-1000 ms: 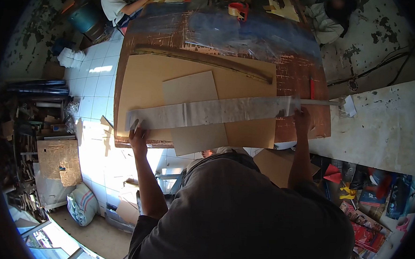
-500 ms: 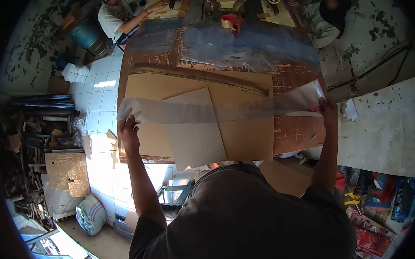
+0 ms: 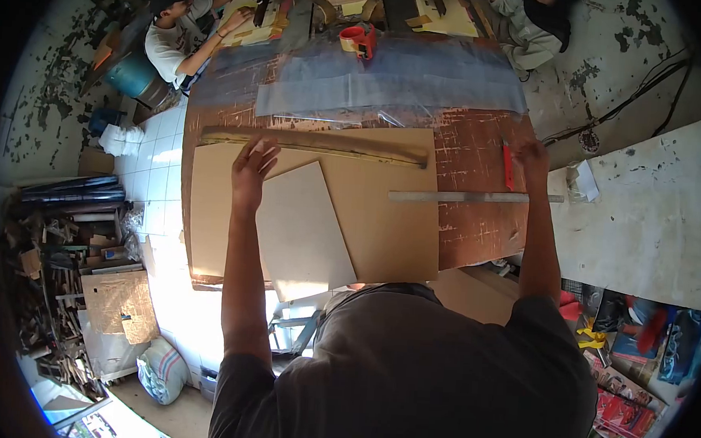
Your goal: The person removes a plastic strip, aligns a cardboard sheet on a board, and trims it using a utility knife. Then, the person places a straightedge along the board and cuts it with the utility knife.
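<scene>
My left hand (image 3: 253, 170) is raised over the large brown cardboard sheet (image 3: 393, 237), fingers apart and holding nothing, close to a worn wooden strip (image 3: 315, 143). A grey board (image 3: 303, 224) lies slanted on the cardboard, below that hand. My right hand (image 3: 534, 161) is over the table's right side, beside a red cutter knife (image 3: 508, 167). Its fingers look bent, but I cannot tell whether they touch the knife. A narrow grey metal bar (image 3: 463, 197) passes near my right wrist. Translucent plastic strips (image 3: 389, 90) lie across the far part of the table.
A red tape dispenser (image 3: 358, 41) stands at the table's far side. Two people (image 3: 174, 39) (image 3: 535, 30) sit beyond the far corners. Wood scraps (image 3: 54, 283) are piled at left, and a pale board (image 3: 636, 210) is at right.
Both hands have let go of the long plastic strip, which now lies at the far side of the table. My left hand has moved up and right. The red knife and metal bar are now uncovered.
</scene>
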Demonstrator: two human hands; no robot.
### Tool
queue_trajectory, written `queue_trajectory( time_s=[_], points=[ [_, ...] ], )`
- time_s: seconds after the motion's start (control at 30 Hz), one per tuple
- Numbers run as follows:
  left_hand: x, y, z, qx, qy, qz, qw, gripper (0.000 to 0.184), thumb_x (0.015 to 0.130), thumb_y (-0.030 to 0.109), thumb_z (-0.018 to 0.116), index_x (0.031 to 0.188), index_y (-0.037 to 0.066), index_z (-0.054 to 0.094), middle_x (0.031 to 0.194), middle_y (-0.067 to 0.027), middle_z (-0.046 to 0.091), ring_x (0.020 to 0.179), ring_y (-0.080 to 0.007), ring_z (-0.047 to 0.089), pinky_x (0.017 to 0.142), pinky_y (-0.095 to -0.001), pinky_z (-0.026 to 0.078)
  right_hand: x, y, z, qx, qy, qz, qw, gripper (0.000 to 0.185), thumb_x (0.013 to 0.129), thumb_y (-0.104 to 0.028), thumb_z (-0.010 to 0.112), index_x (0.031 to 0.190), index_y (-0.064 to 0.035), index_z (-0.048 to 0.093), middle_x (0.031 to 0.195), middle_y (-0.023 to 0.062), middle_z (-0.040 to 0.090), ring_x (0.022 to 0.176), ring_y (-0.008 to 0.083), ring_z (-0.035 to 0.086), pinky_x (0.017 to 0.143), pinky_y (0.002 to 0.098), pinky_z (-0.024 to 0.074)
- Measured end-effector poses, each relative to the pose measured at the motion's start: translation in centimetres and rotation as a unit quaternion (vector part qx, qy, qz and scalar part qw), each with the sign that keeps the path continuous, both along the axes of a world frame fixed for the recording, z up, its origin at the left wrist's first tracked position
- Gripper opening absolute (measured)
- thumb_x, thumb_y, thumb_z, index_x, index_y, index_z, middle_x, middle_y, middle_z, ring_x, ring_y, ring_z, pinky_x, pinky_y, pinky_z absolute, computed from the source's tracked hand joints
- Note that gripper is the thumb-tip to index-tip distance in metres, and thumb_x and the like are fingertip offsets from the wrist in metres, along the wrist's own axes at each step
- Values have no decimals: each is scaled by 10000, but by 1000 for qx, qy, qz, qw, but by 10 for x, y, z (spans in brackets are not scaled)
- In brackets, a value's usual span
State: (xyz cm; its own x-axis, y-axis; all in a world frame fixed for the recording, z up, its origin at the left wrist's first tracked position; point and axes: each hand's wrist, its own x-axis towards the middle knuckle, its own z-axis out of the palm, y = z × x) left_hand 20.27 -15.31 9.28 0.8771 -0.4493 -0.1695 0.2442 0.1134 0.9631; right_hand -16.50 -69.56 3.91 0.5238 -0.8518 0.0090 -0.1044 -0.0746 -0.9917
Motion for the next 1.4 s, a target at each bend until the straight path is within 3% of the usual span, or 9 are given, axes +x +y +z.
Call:
queue_trajectory(
  time_s=[0.2, 0.47, 0.83, 0.9, 1.07, 1.2, 1.3, 1.33, 1.4],
  points=[
    [-115, 36, -34, 145, 33, 46, 988, 375, 1050, 244, 571, 1359, 33, 603, 1144, -110, 741, 1043, -181, 696, 920, -333, 530, -38, 117, -50, 131, 103, 79, 983, 146, 1009, -71, 563, 1135, -28, 623, 922, 99, 719, 696, 107, 664, 571, 226, 509],
    [-214, 80, -55, 215, 40, 154, 964, 336, 1027, 208, 587, 1311, 33, 627, 1019, -94, 747, 937, -158, 688, 826, -318, 543, 14, 209, -49, -154, 155, 282, 934, 186, 989, -147, 640, 1149, -52, 651, 906, 87, 700, 809, 191, 677, 744, 333, 535],
    [-298, 128, -136, 630, -174, 374, 658, 437, 887, 182, 761, 1273, 37, 613, 1041, -184, 643, 932, -331, 624, 832, -443, 509, 73, 270, -50, -166, 116, 481, 853, 132, 968, -99, 647, 1083, -36, 654, 961, 130, 719, 870, 249, 726, 739, 367, 566],
    [-302, 131, -138, 471, -135, 370, 789, 447, 884, 212, 777, 1257, 22, 620, 1062, -190, 665, 920, -318, 647, 818, -431, 512, 75, 276, -65, -121, 105, 506, 848, 146, 975, -98, 649, 1102, -27, 651, 969, 122, 720, 863, 222, 728, 732, 344, 569],
    [-314, 125, -135, 410, -87, 389, 821, 284, 945, 263, 725, 1037, -6, 712, 702, -95, 658, 646, -232, 628, 665, -359, 514, 82, 313, -66, 262, 144, 538, 789, 270, 1015, -126, 634, 1244, 8, 583, 1043, 79, 688, 873, 110, 686, 701, 258, 552],
    [-336, 114, -112, 205, 102, 291, 929, 292, 1020, 242, 643, 1007, -44, 696, 770, -23, 619, 666, -96, 552, 622, -280, 462, 80, 331, -83, 250, 156, 528, 797, 319, 996, -145, 664, 1260, 8, 571, 1041, 86, 683, 880, 121, 669, 729, 286, 546],
    [-356, 114, -87, 305, -150, 42, 939, 282, 1003, 269, 629, 949, -5, 664, 844, -15, 610, 754, -107, 554, 667, -280, 442, 77, 320, -96, 96, 115, 528, 836, 351, 989, -215, 681, 1233, 17, 580, 1045, 80, 680, 910, 141, 655, 780, 324, 535],
    [-367, 113, -96, 43, 11, 80, 996, 312, 973, 325, 664, 949, 15, 656, 862, -6, 607, 767, -114, 546, 710, -289, 450, 76, 314, -91, 95, 118, 559, 815, 367, 988, -247, 679, 1222, 19, 585, 1052, 79, 682, 930, 149, 653, 808, 338, 529],
    [-380, 103, -97, 133, 178, 111, 969, 326, 969, 352, 704, 965, 26, 680, 912, 1, 621, 800, -111, 555, 750, -285, 452, 72, 307, -82, 79, 104, 587, 799, 379, 1002, -293, 654, 1220, 13, 601, 1050, 77, 691, 950, 146, 642, 850, 343, 525]
  ],
)
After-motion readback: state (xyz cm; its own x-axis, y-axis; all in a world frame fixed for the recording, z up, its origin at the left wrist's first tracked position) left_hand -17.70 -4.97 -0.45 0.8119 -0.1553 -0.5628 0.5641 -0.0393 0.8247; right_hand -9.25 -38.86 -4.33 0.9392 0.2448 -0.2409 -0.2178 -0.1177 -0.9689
